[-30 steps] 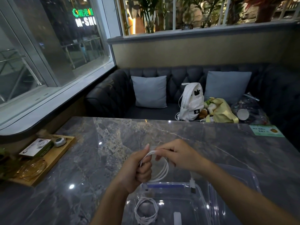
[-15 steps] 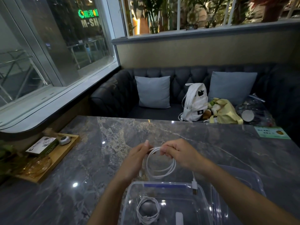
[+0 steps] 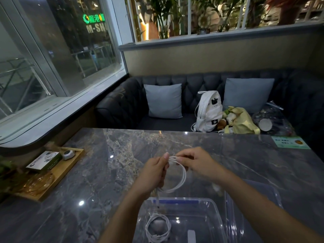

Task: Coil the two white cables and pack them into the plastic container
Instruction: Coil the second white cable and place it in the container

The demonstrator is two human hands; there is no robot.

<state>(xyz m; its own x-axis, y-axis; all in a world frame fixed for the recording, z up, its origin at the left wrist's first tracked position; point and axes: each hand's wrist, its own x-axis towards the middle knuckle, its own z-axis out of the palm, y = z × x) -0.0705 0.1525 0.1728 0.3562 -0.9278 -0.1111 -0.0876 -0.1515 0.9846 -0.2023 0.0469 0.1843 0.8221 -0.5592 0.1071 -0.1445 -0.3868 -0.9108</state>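
1. The left hand (image 3: pixel 154 172) pinches the top of a white cable loop (image 3: pixel 184 176), with the thumb and curled fingers closed on the bundled strands.
2. The right hand (image 3: pixel 198 163) grips the same strands just beside it, its fingers curled round them, so the two hands almost touch.
3. The loop hangs below both hands in the air, over the far rim of the clear plastic container (image 3: pixel 216 213). One loose end drops from the left hand toward that rim.
4. The container stands open on the surface (image 3: pixel 105 172), nearest the person. A coiled white cable (image 3: pixel 157 228) lies on its floor at the left.
5. A clear lid (image 3: pixel 273 195) lies just right of the container.
6. A wooden tray (image 3: pixel 57 174) sits at the left edge of the surface and carries a small box (image 3: pixel 43 161).
7. Beyond the surface, a white backpack (image 3: pixel 208 111) stands on a dark sofa (image 3: pixel 121 106).
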